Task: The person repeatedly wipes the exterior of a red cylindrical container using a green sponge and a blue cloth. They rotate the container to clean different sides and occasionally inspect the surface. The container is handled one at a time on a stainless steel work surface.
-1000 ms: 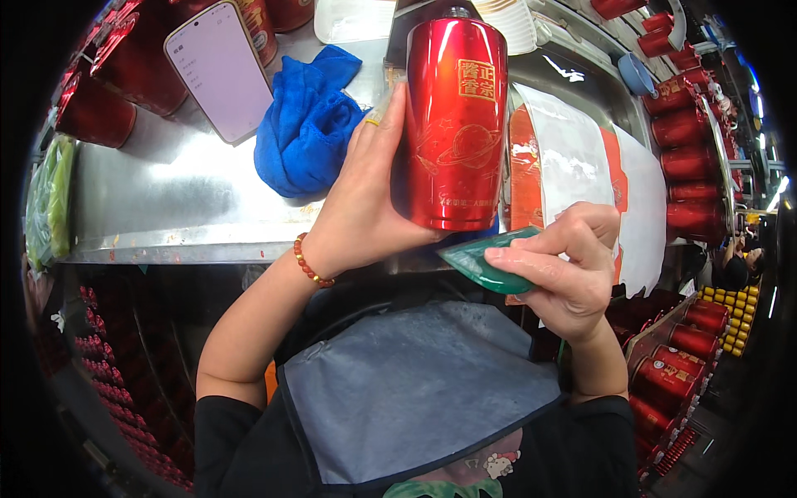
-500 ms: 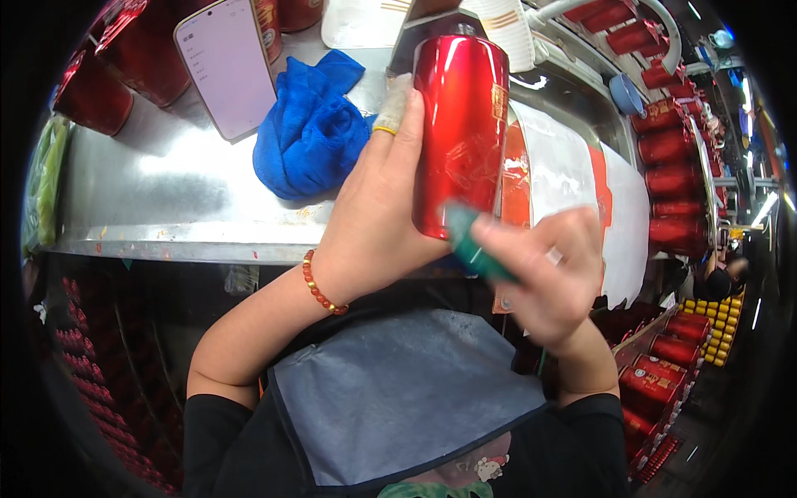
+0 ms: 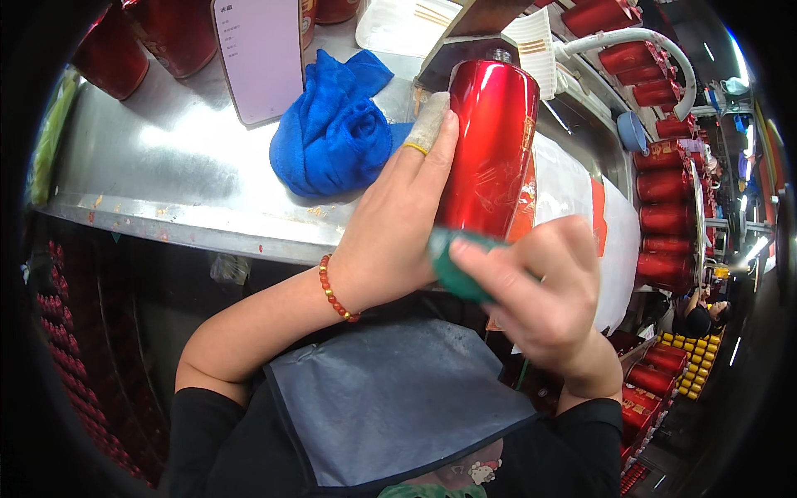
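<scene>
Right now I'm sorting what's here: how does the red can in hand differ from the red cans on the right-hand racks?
The left hand holds the red can upright over the steel bench; the racked cans lie sideways, stacked. The right hand presses a green lid at its base; theirs go untouched. Both are glossy red cylinders.

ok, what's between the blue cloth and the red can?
Head view: the left hand, its bandaged finger pressed against the red can; blue cloth lies just behind.

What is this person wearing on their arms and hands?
Both forearms are bare; black sleeves end near the elbows. The left hand has a bracelet of red and gold beads at the wrist, a thin gold ring on one finger, and a pale cloth finger cot over that fingertip. The right hand shows nothing worn.
</scene>
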{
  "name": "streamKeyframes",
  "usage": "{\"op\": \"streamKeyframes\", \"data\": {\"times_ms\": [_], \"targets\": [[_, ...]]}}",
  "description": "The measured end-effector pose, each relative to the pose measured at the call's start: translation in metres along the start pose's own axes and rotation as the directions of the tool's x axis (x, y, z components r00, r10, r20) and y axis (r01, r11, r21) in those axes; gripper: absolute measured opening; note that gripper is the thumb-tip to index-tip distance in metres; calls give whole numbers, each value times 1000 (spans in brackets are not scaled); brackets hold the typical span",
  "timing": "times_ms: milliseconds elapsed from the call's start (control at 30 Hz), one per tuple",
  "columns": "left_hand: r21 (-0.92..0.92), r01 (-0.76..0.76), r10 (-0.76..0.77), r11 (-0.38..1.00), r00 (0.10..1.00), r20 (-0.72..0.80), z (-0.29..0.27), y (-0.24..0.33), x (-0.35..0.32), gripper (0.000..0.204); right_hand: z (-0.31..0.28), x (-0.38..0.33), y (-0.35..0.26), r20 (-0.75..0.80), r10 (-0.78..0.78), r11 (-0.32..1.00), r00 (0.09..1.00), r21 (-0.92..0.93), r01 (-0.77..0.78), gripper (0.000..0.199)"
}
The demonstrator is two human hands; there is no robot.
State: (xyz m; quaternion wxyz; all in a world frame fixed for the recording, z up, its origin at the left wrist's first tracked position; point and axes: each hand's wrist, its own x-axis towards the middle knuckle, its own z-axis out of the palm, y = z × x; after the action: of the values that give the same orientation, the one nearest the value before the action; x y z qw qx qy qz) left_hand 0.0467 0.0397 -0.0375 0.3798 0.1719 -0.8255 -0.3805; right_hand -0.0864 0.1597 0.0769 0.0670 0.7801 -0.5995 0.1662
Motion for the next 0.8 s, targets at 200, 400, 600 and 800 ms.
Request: {"op": "streamKeyframes", "data": {"times_ms": [200, 400, 600, 800], "targets": [[17, -17, 17, 1000, 1000, -1, -4, 2, 0, 117, -6, 13, 19, -96, 42, 980, 994, -189, -60, 45], [22, -29, 30, 999, 999, -37, -2, 0, -2, 117, -11, 24, 15, -50, 30, 985, 998, -167, -38, 47], [-3, 13, -13, 1000, 1000, -5, -5, -1, -5, 115, -9, 34, 32, 87, 7, 979, 996, 204, -25, 28], [-67, 42, -36, 997, 996, 82, -12, -8, -3, 118, -9, 37, 68, -142, 96, 968, 985, 242, -59, 26]]}}
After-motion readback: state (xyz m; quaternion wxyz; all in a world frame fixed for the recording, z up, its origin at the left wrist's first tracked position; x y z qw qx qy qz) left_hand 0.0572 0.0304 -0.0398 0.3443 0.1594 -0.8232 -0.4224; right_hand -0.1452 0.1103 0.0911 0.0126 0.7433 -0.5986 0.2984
